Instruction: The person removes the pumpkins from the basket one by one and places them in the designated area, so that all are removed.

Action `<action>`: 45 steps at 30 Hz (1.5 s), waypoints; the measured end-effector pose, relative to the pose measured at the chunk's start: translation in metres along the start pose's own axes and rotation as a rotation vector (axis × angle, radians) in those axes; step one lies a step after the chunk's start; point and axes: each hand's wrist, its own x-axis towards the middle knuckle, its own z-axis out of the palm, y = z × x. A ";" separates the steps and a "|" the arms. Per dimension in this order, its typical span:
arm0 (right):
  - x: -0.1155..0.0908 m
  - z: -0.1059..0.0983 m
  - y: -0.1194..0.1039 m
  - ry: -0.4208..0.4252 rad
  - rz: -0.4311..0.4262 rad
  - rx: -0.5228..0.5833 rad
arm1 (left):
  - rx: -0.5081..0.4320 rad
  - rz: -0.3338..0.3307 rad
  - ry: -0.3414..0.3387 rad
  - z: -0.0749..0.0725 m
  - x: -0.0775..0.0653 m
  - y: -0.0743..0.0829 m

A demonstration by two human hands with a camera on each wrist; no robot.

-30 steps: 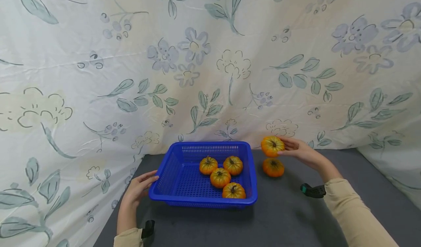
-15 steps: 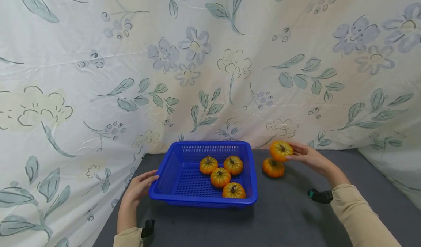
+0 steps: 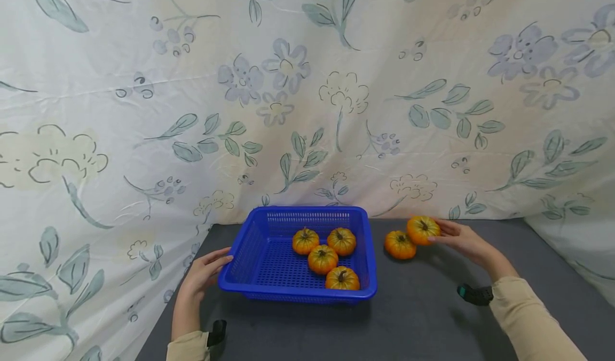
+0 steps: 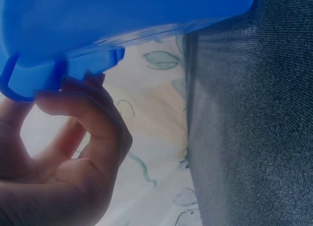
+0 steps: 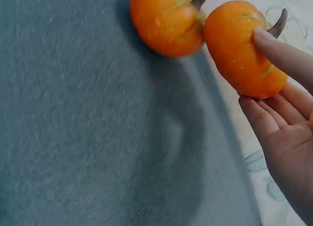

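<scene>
1. Head view: a pale cloth with flowers and leaves hangs behind everything.
2. Before it lies a dark grey counter.
3. On this counter stands a blue basket with perforated walls.
4. From both sides come beige sleeves.
5. The left hand is at the left rim of the basket; its fingers are bent and pinch this rim.
6. The right hand is to the right of the basket; its fingers are grasping one orange pumpkin, with the thumb on one side of it.
7. This pumpkin is close beside a second pumpkin, which rests on the counter; whether the held one touches the counter, I cannot tell.
8. Four small pumpkins sit inside the basket, in its middle and right part.
9. Near the right sleeve's cuff is a black strap.
</scene>
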 end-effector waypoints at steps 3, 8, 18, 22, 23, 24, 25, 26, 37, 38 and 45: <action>-0.001 -0.001 0.010 0.009 0.034 0.004 | 0.008 -0.008 0.002 0.000 0.000 0.000; -0.004 -0.003 0.023 0.014 0.086 -0.005 | 0.007 -0.020 0.007 0.000 0.002 0.000; -0.009 -0.005 0.034 0.001 0.117 -0.027 | 0.004 -0.015 0.006 0.001 0.002 -0.002; -0.010 -0.004 0.036 0.003 0.123 -0.040 | 0.012 -0.026 0.014 0.001 0.001 -0.001; -0.011 -0.004 0.036 0.004 0.124 -0.044 | 0.017 -0.028 0.014 0.001 0.000 0.000; -0.011 -0.004 0.036 0.004 0.126 -0.049 | 0.020 -0.028 0.012 0.001 0.001 0.000; -0.012 -0.004 0.036 0.004 0.126 -0.054 | 0.021 -0.029 0.012 0.001 0.001 0.000; -0.013 -0.004 0.036 0.002 0.124 -0.058 | 0.019 -0.029 0.013 0.001 0.001 -0.001; -0.014 -0.005 0.039 -0.013 0.117 -0.035 | 0.006 -0.035 0.002 0.000 0.003 -0.002; -0.013 -0.005 0.040 -0.013 0.118 -0.034 | 0.009 -0.034 0.001 0.000 0.004 -0.002; -0.012 -0.005 0.038 -0.009 0.141 -0.030 | 0.009 -0.026 -0.002 0.000 0.003 0.000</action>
